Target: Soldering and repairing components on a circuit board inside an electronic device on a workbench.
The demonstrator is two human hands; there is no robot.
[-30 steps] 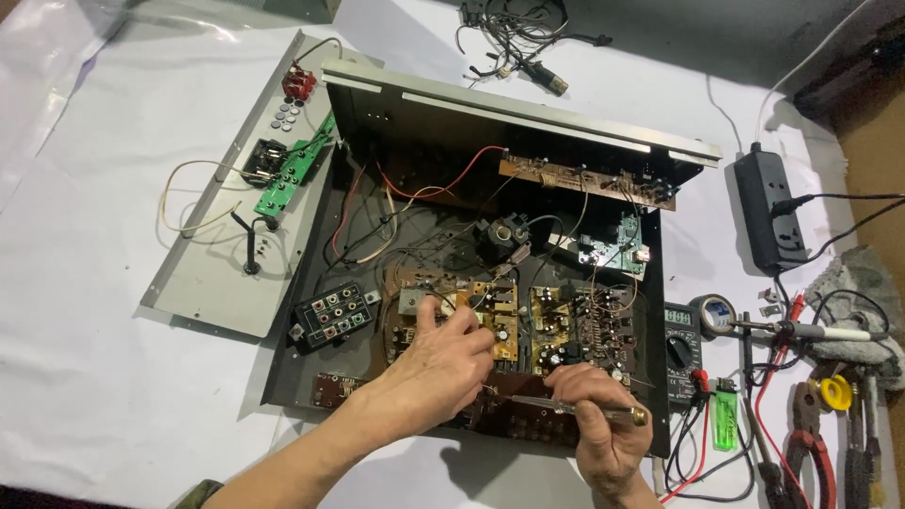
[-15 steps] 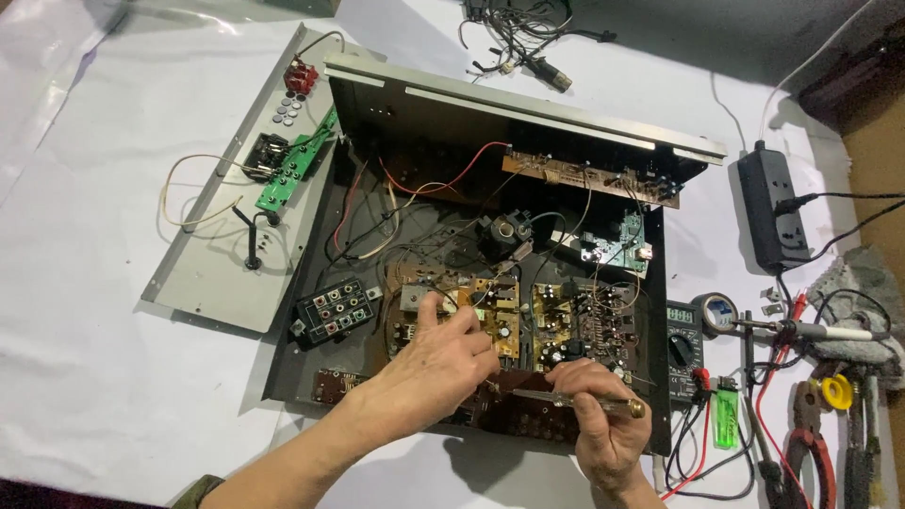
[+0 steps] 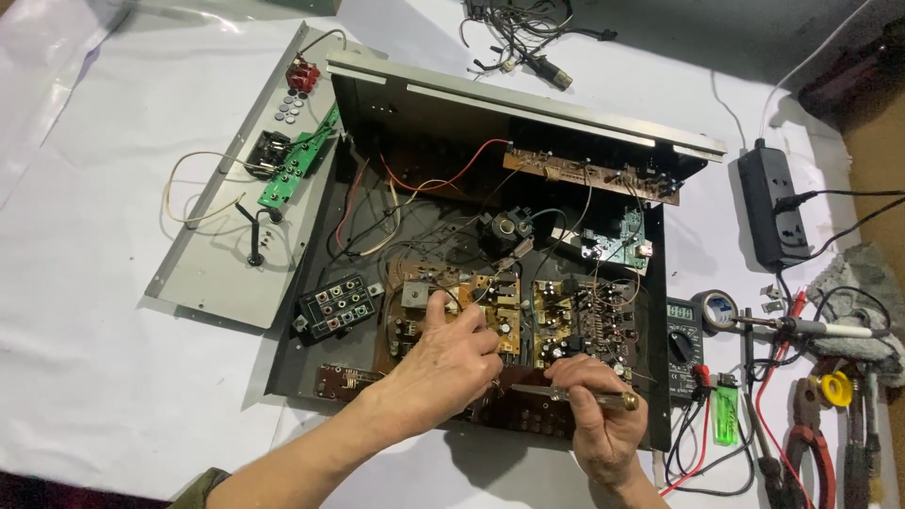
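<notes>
Circuit board (image 3: 452, 306), brown with yellow patches, lying in near middle of open black metal chassis (image 3: 311, 311). Left hand (image 3: 443, 363) resting on it, fingers (image 3: 436, 306) curled down, thumb and forefinger pinched at a small part; what is pinched too small to make out. Right hand (image 3: 599, 419) at near right edge of chassis, fingers wrapped tight round slim metal tool with brass end (image 3: 575, 396), lying level, tip pointing left under left hand; tip hidden. Near strip of chassis mostly covered by both hands. Second brown board (image 3: 584, 316) just right of first, crowded parts, detail unreadable. Long narrow board (image 3: 589, 174) along far wall, partly in shadow. Small teal board (image 3: 617, 240) at far right inside. Black block of round sockets (image 3: 339, 306) left of main board. Grey panel (image 3: 222, 269) lying left of chassis with green board (image 3: 297, 170) and red connector (image 3: 302, 75) on it. Black multimeter (image 3: 683, 344) right of chassis, screen digits not legible. Green lighter (image 3: 724, 415) near it. Black power strip (image 3: 768, 203) far right. Red-handled pliers (image 3: 811, 452) cut off at near right edge. Tangle of cables (image 3: 523, 33) cut off at far edge.
</notes>
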